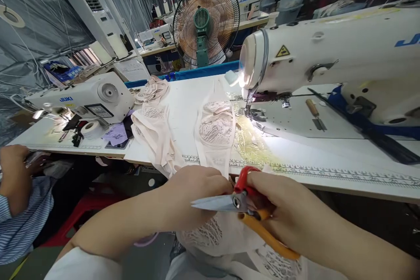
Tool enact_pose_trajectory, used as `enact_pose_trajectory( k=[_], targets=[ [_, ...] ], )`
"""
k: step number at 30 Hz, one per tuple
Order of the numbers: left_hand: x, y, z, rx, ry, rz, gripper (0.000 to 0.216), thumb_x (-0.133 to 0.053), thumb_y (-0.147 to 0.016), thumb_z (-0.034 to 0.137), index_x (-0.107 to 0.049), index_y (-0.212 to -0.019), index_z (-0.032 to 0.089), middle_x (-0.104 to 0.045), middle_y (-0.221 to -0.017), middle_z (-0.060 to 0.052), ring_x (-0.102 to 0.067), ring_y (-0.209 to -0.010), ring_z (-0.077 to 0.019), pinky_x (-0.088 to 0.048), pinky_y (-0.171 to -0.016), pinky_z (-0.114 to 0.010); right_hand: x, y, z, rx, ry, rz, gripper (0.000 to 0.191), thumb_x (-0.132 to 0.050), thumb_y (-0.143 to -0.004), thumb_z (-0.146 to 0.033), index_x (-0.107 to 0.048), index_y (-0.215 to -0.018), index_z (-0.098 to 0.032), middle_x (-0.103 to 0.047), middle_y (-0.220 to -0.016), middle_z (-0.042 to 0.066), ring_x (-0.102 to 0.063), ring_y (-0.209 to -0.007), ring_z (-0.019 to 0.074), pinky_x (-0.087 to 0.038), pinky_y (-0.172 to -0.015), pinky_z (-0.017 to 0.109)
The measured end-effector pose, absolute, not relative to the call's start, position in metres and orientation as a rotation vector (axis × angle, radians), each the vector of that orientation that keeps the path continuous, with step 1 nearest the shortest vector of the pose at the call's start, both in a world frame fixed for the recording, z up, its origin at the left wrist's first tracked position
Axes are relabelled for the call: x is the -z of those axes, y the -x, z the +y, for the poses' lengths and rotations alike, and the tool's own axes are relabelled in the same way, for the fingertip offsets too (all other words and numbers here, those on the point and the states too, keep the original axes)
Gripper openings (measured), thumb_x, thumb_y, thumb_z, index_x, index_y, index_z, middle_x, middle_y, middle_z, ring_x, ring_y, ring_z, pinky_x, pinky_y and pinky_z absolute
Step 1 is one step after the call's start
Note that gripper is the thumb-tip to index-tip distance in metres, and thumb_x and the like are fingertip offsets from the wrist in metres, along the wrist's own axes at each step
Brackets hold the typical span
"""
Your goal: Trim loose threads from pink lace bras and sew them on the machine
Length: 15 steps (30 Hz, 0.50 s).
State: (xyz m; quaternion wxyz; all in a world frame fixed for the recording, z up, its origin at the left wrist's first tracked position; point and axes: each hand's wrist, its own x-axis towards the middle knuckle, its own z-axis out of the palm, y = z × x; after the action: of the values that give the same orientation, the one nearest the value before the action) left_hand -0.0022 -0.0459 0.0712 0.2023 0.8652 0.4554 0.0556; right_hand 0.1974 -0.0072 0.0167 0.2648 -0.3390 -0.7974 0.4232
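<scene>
My right hand (278, 201) is wrapped round a pair of scissors (215, 203) with red and orange handles. The blades look closed and point left, passing in front of my left hand (190, 197). That left hand is closed on pale lace bra fabric at the table's front edge; its fingertips are partly hidden. One lace bra cup (216, 127) lies on the table just beyond my hands. More of the pale lace fabric (205, 232) hangs below them over my lap. Left of the cup, another pale garment piece (152, 127) trails off the edge.
A white sewing machine (315, 52) stands close on the right, its needle area lit. Another machine (98, 94) is at left, beside a co-worker's arm (15, 175). A tape scale (328, 173) runs along the front edge. A large fan (201, 22) stands behind the table (182, 109).
</scene>
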Motion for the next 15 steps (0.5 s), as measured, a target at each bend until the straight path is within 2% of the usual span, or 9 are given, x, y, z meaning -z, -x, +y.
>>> enact_pose_trajectory(
  k=[2, 4, 9, 12, 15],
  targets=[
    [-0.073, 0.008, -0.046, -0.115, -2.424, 1.258, 0.015, -0.048, -0.08, 0.012, -0.059, -0.088, 0.018, -0.061, -0.076, -0.004, -0.056, -0.068, -0.0161, -0.038, -0.059, -0.023, -0.023, -0.19, -0.008, -1.069, 0.872, -2.276, 0.025, -0.05, -0.055, -0.003, -0.035, -0.057, -0.023, -0.042, -0.051, -0.006, -0.032, -0.045, 0.0101, -0.022, -0.039, 0.023],
    [-0.076, 0.019, -0.048, -0.108, -2.42, 1.259, 0.016, -0.046, -0.085, 0.016, -0.06, -0.093, 0.019, -0.062, -0.079, -0.004, -0.056, -0.074, -0.0165, -0.039, -0.065, -0.024, -0.025, -0.192, -0.006, -1.07, 0.847, -2.283, 0.024, -0.049, -0.057, -0.004, -0.036, -0.059, -0.023, -0.043, -0.053, -0.005, -0.034, -0.046, 0.0106, -0.023, -0.038, 0.022],
    [-0.086, 0.055, -0.055, -0.135, -2.329, 1.344, 0.021, -0.042, -0.091, 0.023, -0.061, -0.1, 0.02, -0.063, -0.089, -0.006, -0.056, -0.083, -0.0166, -0.04, -0.074, -0.025, -0.019, -0.209, 0.001, -1.237, 0.924, -2.201, 0.018, -0.054, -0.065, -0.01, -0.044, -0.065, -0.024, -0.048, -0.062, -0.003, -0.042, -0.055, 0.0128, -0.035, -0.044, 0.022],
    [-0.09, 0.064, -0.058, -0.279, -2.19, 1.38, 0.02, -0.044, -0.089, 0.021, -0.062, -0.098, 0.019, -0.063, -0.088, -0.005, -0.057, -0.082, -0.015, -0.043, -0.073, -0.023, -0.019, -0.212, 0.001, -1.252, 0.96, -2.166, 0.018, -0.058, -0.067, -0.014, -0.042, -0.062, -0.023, -0.046, -0.06, -0.003, -0.038, -0.053, 0.0122, -0.034, -0.043, 0.022],
    [-0.089, 0.059, -0.059, -0.575, -2.026, 1.448, 0.013, -0.05, -0.085, 0.018, -0.062, -0.087, 0.016, -0.063, -0.08, -0.004, -0.058, -0.073, -0.0132, -0.044, -0.067, -0.021, -0.024, -0.209, -0.001, -1.249, 0.967, -2.146, 0.024, -0.061, -0.066, -0.019, -0.038, -0.058, -0.023, -0.041, -0.057, -0.004, -0.034, -0.05, 0.011, -0.032, -0.04, 0.021]
  ],
)
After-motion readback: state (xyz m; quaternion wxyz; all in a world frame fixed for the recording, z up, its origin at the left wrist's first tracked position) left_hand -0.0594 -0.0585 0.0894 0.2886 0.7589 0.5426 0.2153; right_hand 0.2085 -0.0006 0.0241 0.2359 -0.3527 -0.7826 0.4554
